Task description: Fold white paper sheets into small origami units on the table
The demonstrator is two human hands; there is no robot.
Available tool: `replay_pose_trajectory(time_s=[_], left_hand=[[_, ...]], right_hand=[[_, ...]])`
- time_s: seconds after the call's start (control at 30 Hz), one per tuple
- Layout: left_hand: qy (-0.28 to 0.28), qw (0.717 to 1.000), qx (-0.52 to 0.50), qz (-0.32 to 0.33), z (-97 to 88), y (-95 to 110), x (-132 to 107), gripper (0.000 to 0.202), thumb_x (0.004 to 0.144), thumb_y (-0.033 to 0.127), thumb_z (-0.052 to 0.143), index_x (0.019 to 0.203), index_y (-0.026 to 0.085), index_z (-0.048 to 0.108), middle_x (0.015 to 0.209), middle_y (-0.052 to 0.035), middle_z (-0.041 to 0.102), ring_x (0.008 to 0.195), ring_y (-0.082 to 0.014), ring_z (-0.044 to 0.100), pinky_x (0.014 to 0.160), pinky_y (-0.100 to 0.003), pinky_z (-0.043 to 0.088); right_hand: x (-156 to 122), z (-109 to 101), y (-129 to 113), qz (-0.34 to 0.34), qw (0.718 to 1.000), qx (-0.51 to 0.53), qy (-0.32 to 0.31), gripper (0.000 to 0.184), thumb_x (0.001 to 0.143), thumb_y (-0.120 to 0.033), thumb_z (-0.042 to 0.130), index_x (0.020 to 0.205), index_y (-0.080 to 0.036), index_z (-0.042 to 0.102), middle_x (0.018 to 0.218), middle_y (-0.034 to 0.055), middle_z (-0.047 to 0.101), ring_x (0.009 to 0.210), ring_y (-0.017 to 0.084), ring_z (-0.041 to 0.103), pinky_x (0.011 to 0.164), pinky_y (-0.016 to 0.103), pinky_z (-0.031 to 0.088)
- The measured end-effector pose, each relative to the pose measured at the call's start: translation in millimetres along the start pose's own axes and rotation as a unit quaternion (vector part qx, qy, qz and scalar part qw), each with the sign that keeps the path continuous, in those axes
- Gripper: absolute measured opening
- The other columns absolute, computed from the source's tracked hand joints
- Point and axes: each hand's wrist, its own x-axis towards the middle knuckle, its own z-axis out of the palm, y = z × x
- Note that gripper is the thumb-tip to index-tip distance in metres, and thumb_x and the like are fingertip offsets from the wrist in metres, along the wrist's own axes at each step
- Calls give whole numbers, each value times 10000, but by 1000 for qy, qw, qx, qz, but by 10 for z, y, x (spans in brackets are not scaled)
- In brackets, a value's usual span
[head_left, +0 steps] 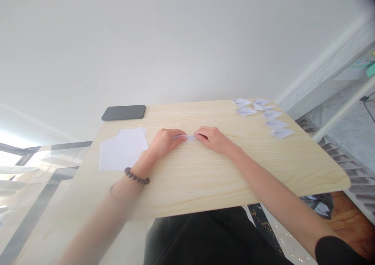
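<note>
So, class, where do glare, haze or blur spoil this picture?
Head view: glare at the left edge; haze softening the left forearm; a dark blur in the top right corner; the paper between the fingers too pale to show any folds.

A dark gray phone (124, 112) lies flat at the far left of a pale wood tabletop (190, 183), before a white wall (187, 42). A dark bag (328, 202) sits lower right.

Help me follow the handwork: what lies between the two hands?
In the head view, a piece of white paper spans the gap, pinched by the left hand and the right hand.
</note>
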Motion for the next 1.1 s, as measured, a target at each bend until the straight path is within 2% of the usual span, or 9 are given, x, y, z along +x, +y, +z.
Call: replay_pose_trajectory(time_s=[0.1, 0.2, 0.37, 0.53, 0.7, 0.83, 1.0, 1.1], left_hand=[[15, 1000, -7, -17, -69, -8, -29, 223, 808, 366, 519, 863, 222, 680, 802, 17, 700, 574, -106, 590, 648, -220, 463], [22, 999, -5, -24, -95, -36, -44, 205, 784, 335, 553, 906, 219, 671, 805, 16, 694, 558, -97, 571, 637, -218, 462], [13, 1000, 12, 10, -6, -43, -20, 180, 752, 311, 579, 874, 218, 672, 792, 9, 676, 593, -104, 558, 635, -223, 454], [-6, 999, 23, 43, 17, 2, 4, 179, 758, 222, 513, 830, 194, 674, 783, -10, 671, 667, -123, 591, 659, -226, 454], [-11, 998, 43, 33, -47, -37, -11, 251, 759, 203, 482, 907, 228, 683, 798, 7, 687, 655, -123, 602, 680, -234, 469], [-10, 999, 31, 43, -85, -80, -28, 290, 816, 235, 437, 1011, 212, 651, 883, -7, 698, 674, -126, 619, 698, -234, 480], [-37, 998, 20, 41, -133, -62, -25, 313, 845, 203, 400, 1081, 189, 605, 890, -18, 699, 740, -135, 634, 754, -245, 477], [-38, 998, 14, 55, -140, -35, -24, 313, 836, 190, 398, 1078, 195, 597, 963, -18, 681, 802, -139, 630, 788, -256, 469]], right_hand=[[-14, -16, 43, 4, 1000, -7, 24, 215, 872, -239, 416, 812, -167, 609, 776, 31, 593, 691, 117, 521, 647, 242, 395], [-31, -3, 73, 5, 999, -17, 50, 199, 859, -244, 431, 813, -165, 608, 761, 31, 581, 635, 109, 501, 612, 241, 395], [-31, 75, 38, 5, 999, -17, 36, 164, 833, -287, 494, 870, -171, 604, 863, 44, 592, 675, 117, 534, 652, 252, 422], [-14, 99, 11, -14, 999, -21, 20, 187, 867, -257, 444, 862, -173, 610, 843, 49, 589, 741, 141, 546, 694, 269, 426], [-8, 64, 48, -15, 1000, -4, 13, 209, 874, -212, 418, 914, -185, 622, 890, 56, 599, 807, 152, 563, 747, 285, 436], [-2, 58, 58, 5, 1000, 2, 26, 184, 850, -221, 461, 969, -196, 600, 931, 48, 620, 817, 152, 573, 747, 284, 438], [-2, 51, 41, 34, 999, 18, 39, 189, 823, -211, 492, 1004, -213, 545, 930, 16, 636, 763, 129, 574, 701, 253, 432], [-4, 49, 29, 31, 999, 20, 39, 156, 824, -209, 479, 963, -211, 551, 903, 13, 632, 732, 121, 560, 686, 244, 423]])
